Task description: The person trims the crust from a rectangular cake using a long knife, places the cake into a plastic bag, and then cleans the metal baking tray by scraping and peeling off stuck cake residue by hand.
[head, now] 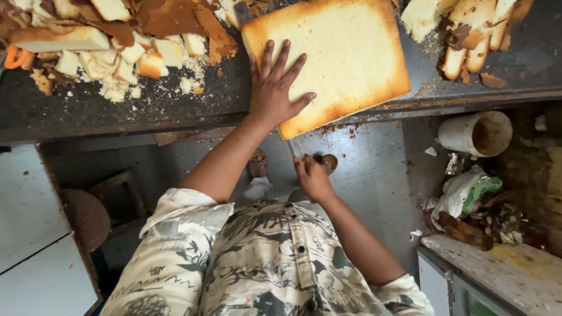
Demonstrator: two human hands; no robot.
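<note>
The step in hand looks like slicing a slab of sponge cake (336,58) through its thickness. The cake, pale yellow with browned edges, lies flat on the dark tabletop (117,105), one corner jutting past the front edge toward the person.

The left hand (274,90) presses flat on the cake's near-left part, fingers spread wide and straight, palm down, gripping nothing; it only pins the slab. The forearm runs down from it to a patterned short sleeve.

The right hand (313,178) sits below the tabletop's edge, curled tight around what appears to be a knife handle; a narrow blade (294,147) rises from the fist to the overhanging corner (its tip is hidden by the cake, though a grey strip at the slab's far edge may be its end). The wrist is bent and the elbow tucked close to the body.

As a judgement, a next stroke would call for a level blade and steady downward pressure from the flat palm, so the layer comes out even and the slab does not slide.

Heaps of cake offcuts and brown crust (117,41) lie at the left, more trimmings (474,35) at the right. A white bucket (477,133) and scraps of litter sit on the floor below.
</note>
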